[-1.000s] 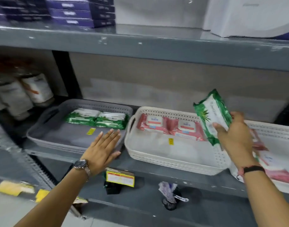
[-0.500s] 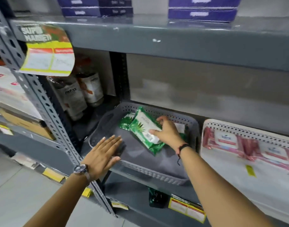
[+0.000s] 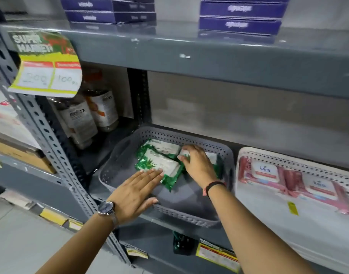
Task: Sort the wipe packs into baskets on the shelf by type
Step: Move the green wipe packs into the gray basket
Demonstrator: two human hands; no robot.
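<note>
A grey perforated basket [image 3: 170, 211] stands on the shelf with three green wipe packs lying in it. The front green pack [image 3: 159, 165] rests on the basket floor, a second [image 3: 165, 147] lies behind it, and a third [image 3: 214, 156] is mostly hidden under my right hand. My right hand [image 3: 198, 166] reaches into the basket, fingers curled on the front pack's right end. My left hand [image 3: 136, 192] lies flat over the basket's front rim, fingertips touching that pack's near edge. To the right, a white basket [image 3: 288, 157] holds two pink wipe packs [image 3: 266, 173].
Bottles [image 3: 80, 123] stand at the left behind a perforated grey upright [image 3: 51, 147]. A curled price sign [image 3: 45, 64] hangs from the upper shelf, which carries purple boxes [image 3: 110, 10]. Yellow price tags [image 3: 217, 254] line the shelf edge below.
My right hand carried the green pack left from over the white basket and laid it down in the grey basket. My left hand slid forward onto the pack's edge. The view shifted left.
</note>
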